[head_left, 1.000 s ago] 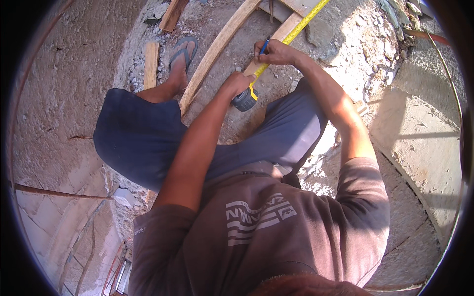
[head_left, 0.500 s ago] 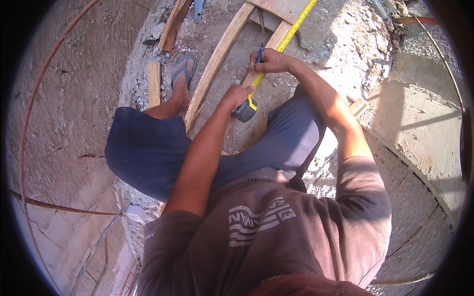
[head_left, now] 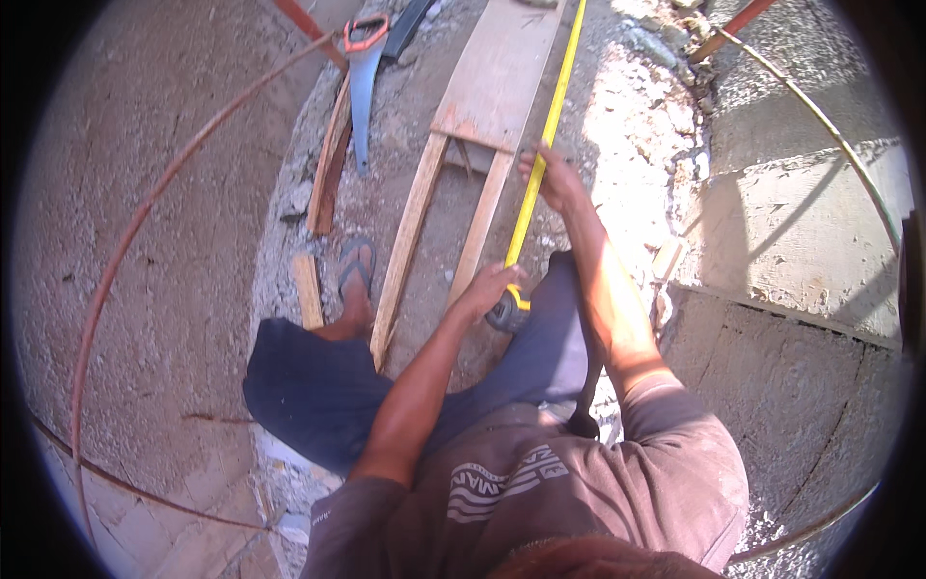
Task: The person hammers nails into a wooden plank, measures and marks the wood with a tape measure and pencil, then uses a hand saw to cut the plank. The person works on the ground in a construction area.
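My left hand [head_left: 490, 288] grips the tape measure [head_left: 506, 314], a dark case with yellow trim, close to my right thigh. From it a long yellow blade [head_left: 553, 111] runs out to the top edge of the view. Farther along, my right hand [head_left: 558, 181] is closed about the blade, its fingertips showing on the blade's left side. Whether it also holds a pencil cannot be made out. Left of the blade lies a wooden frame: a flat board [head_left: 492, 82] over two long strips, the left strip [head_left: 410, 246] and the right strip [head_left: 482, 222].
A handsaw [head_left: 363, 101] with an orange-rimmed handle lies at the far left, above a reddish wood piece [head_left: 329, 174]. A short wood offcut [head_left: 308, 289] is beside my sandalled foot [head_left: 356, 275]. Bent rusty bars [head_left: 145, 207] arch at the left; rubble [head_left: 651, 125] lies at the right.
Both hands and the tape have shifted off the right wooden strip to its right. The blue pencil seen in my right hand no longer shows. The view has tilted, bringing in the whole saw.
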`<state>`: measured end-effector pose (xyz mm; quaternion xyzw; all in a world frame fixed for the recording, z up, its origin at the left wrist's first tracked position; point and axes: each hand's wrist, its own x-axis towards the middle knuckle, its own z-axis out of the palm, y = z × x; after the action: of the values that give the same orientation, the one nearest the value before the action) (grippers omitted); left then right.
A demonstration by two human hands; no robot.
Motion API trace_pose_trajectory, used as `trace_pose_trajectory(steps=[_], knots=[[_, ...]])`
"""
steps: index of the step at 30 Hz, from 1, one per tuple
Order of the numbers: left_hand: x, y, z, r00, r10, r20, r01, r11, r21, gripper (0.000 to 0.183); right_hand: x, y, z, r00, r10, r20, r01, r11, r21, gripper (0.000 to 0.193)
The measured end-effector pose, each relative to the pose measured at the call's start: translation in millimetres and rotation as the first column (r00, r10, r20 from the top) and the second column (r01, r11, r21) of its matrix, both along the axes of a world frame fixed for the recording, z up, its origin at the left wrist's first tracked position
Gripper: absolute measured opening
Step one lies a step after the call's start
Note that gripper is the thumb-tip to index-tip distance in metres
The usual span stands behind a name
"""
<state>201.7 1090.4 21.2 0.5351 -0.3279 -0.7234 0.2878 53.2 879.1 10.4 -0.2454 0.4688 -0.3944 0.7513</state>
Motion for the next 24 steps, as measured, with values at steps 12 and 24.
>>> trace_pose_trajectory(steps=[12, 24], knots=[[-1, -27, -20, 0.999, -0.048, 0.019, 0.047, 0.999, 0.023, 0.034, 3, 1, -25, 0.960, -0.274, -0.055, 0.277, 0.959, 0.055, 0.026], [6, -17, -24, 0.998, -0.032, 0.050, 0.031, 0.999, 0.022, 0.031, 8, -3, -43, 0.959, -0.247, -0.142, 0.249, 0.968, 0.000, 0.017]])
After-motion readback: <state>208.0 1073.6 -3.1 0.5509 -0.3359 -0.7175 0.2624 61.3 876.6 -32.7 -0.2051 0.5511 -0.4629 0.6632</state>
